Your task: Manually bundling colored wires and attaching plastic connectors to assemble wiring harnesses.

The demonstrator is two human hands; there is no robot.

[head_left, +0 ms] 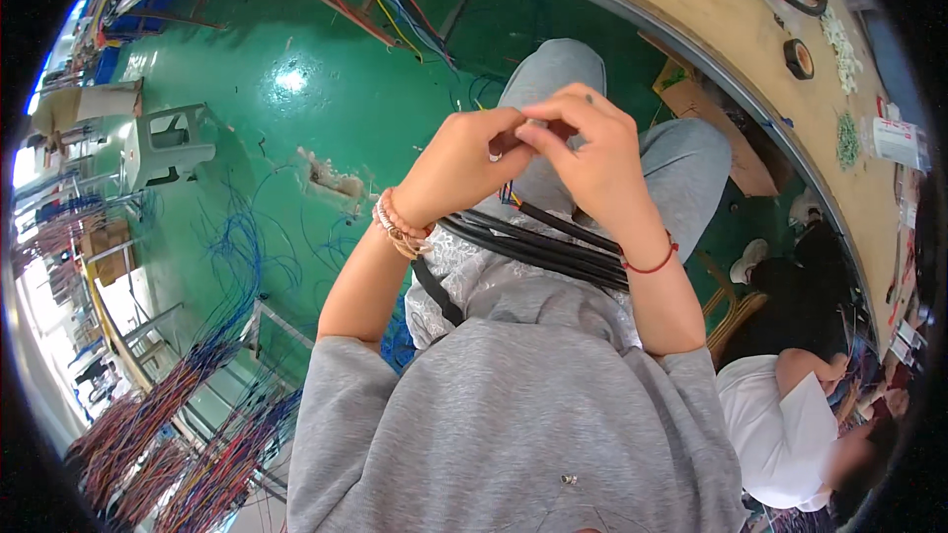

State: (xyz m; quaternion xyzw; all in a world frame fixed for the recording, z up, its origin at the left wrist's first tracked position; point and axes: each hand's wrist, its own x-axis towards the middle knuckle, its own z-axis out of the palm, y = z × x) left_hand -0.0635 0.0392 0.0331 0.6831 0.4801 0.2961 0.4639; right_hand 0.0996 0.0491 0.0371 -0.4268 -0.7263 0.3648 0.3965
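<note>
Over my lap, my left hand (462, 160) and my right hand (592, 158) meet at the fingertips, both closed in a pinch. A tiny pale piece shows between the fingers, too small and covered to name. Just below the hands, thin coloured wires (510, 196) come out of a black-sheathed cable. A bundle of black cables (538, 245) lies across my lap, passing beneath both wrists. One black end (436, 294) hangs down on the left below my left wrist. Whether the pinched piece joins the coloured wires is hidden by my fingers.
A wooden workbench (671, 5) curves along the far and right side, with a roll of black tape (799, 59) on it. Loose wires (405, 0) hang from its edge. Left stand a pale stool (168, 146) and wire bundles (168, 415). Another person (780, 424) sits at lower right.
</note>
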